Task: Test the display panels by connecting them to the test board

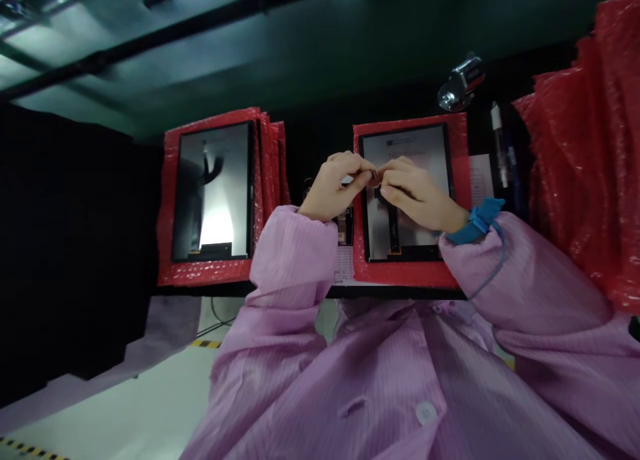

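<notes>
A flat display panel [425, 160] with a grey back and dark border lies on a red bubble-wrap sleeve [405, 273] in front of me. From its lower edge a dark flex cable [394, 230] runs up to my fingers. My left hand [337, 183] comes from the left, thumb and forefinger pinched on the brownish end of the cable. Opposite it, my right hand [417, 190] is closed, its fingertips at the same spot and almost touching the left ones. Fingers hide most of the cable's end. A blue wrist strap [477, 221] circles my right wrist.
Another display panel [225, 180] rests on stacked red sleeves [273, 160] at left. More red bubble-wrap sleeves [590, 160] are piled at right. A shiny metal object [461, 83], a white pen [499, 143] and a printed paper [481, 177] lie beyond my right hand.
</notes>
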`<state>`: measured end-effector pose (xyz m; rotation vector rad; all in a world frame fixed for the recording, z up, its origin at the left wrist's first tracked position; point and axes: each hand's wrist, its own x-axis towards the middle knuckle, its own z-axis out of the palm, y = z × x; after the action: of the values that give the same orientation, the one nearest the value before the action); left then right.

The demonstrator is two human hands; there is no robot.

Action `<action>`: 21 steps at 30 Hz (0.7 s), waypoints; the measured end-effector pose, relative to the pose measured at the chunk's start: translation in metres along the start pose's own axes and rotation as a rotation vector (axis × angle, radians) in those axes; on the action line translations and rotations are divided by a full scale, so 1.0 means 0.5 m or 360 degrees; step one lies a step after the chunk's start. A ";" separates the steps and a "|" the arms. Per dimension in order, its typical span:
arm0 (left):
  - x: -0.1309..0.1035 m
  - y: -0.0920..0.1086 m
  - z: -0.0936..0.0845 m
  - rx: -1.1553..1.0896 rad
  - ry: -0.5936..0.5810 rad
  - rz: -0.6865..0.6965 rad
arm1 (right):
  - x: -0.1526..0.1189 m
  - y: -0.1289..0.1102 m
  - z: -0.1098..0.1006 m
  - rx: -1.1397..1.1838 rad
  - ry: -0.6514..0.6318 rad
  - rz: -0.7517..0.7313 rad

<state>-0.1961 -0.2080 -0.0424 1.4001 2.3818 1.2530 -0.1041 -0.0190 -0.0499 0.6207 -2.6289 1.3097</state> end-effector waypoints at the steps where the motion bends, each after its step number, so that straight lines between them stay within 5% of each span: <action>1: 0.000 -0.001 0.000 0.0098 -0.0027 0.0029 | -0.001 0.001 0.000 -0.0056 0.0057 -0.0019; 5: -0.002 -0.002 0.004 0.0290 -0.0096 -0.0006 | -0.002 0.005 0.002 -0.0301 0.0155 0.0000; 21: -0.004 0.001 0.011 0.0260 -0.0135 -0.0165 | -0.004 0.010 0.010 -0.0593 0.0018 0.0107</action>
<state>-0.1921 -0.2059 -0.0462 1.3225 2.5109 0.9738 -0.1041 -0.0198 -0.0570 0.4683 -2.7984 0.7970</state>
